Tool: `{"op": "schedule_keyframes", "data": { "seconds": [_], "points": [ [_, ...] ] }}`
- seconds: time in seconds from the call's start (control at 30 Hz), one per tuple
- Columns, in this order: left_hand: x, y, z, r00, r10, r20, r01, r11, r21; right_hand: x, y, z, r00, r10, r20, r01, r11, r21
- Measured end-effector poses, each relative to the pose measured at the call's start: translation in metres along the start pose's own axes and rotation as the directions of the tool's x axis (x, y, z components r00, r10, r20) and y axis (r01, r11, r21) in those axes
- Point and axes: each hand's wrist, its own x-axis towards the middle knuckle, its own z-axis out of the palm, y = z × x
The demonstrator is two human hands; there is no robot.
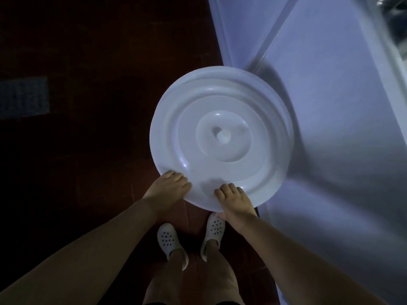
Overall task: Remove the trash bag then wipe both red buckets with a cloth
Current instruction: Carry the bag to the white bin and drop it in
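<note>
A large round white lid point(222, 137) with raised rings and a small knob at its centre fills the middle of the view. My left hand point(169, 188) grips its near-left rim, fingers on top. My right hand point(234, 200) grips the near rim, fingers curled over the top and thumb under the edge. Whatever lies under the lid is hidden; no red bucket, trash bag or cloth shows.
The floor is dark red tile point(99, 150), very dim. A white wall or cabinet face point(330, 128) runs along the right. A grey mat point(24, 97) lies at the far left. My feet in white clogs point(168, 239) stand just below the lid.
</note>
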Motion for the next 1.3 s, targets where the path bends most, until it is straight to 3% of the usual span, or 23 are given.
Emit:
{"op": "schedule_keyframes", "data": {
  "seconds": [0.2,0.37,0.6,0.77,0.97,1.23,1.3],
  "points": [
    [0.015,-0.007,0.023,0.999,-0.035,0.027,0.034,0.999,0.014,0.023,0.018,0.029,0.997,-0.056,0.062,0.055,0.998,0.025],
    [0.033,-0.012,0.035,0.977,-0.195,0.085,0.201,0.977,-0.07,0.031,0.033,0.038,0.996,-0.069,0.051,0.066,0.996,0.063],
    [0.048,-0.007,0.046,0.962,-0.165,0.216,0.186,0.979,-0.079,0.04,0.053,0.037,0.993,-0.116,0.009,0.115,0.991,0.068],
    [0.059,-0.004,0.052,0.944,-0.057,0.324,0.057,0.998,0.012,0.038,0.064,0.036,0.992,-0.107,-0.064,0.11,0.992,0.061],
    [0.066,0.013,0.047,0.985,0.021,0.171,-0.016,0.999,-0.029,0.028,0.084,0.041,0.981,-0.131,-0.142,0.134,0.991,0.011],
    [0.078,0.04,0.056,0.974,-0.014,0.227,0.021,0.999,-0.029,0.014,0.092,0.042,0.992,-0.068,-0.106,0.067,0.998,-0.02],
    [0.078,0.045,0.061,0.955,-0.05,0.294,0.063,0.997,-0.037,0.011,0.086,0.038,0.996,-0.02,-0.089,0.018,1.0,-0.026]
  ]
}}
